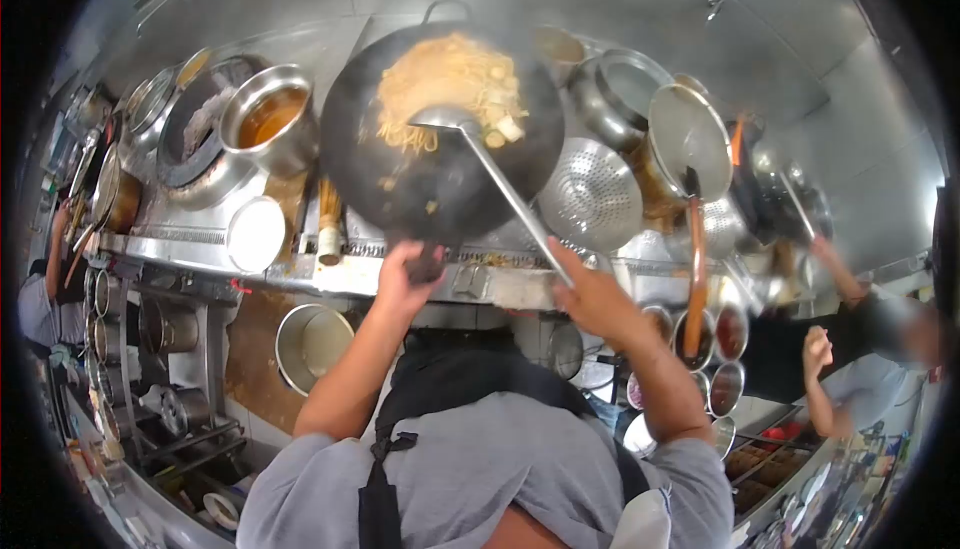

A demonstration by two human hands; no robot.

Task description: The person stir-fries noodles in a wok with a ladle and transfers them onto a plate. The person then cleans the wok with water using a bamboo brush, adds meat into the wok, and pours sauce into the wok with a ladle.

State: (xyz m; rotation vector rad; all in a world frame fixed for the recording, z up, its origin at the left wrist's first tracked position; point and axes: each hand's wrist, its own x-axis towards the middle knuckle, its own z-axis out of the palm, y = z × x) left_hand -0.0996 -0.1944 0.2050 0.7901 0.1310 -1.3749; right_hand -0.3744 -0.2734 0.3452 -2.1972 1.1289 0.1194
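Observation:
My left hand (397,287) is wrapped round the handle of a large dark wok (370,179), at its near side. In the wok lie noodles (450,64) with pale chunks among them, and thin steam hangs over them. A metal wok ladle (510,194) slants from my right hand (600,301) up into the wok, its bowl resting over the noodles. The fingers of my right hand are closed round the ladle's shaft. Right of the wok sits a perforated strainer (592,194), and a bamboo brush (329,224) stands at its lower left.
A metal pot of amber liquid (268,119) stands left of the wok. A mesh skimmer with a wooden handle (697,284) juts toward me at right, above several seasoning tins (727,389). Co-workers are at the far right (880,369) and far left (50,299).

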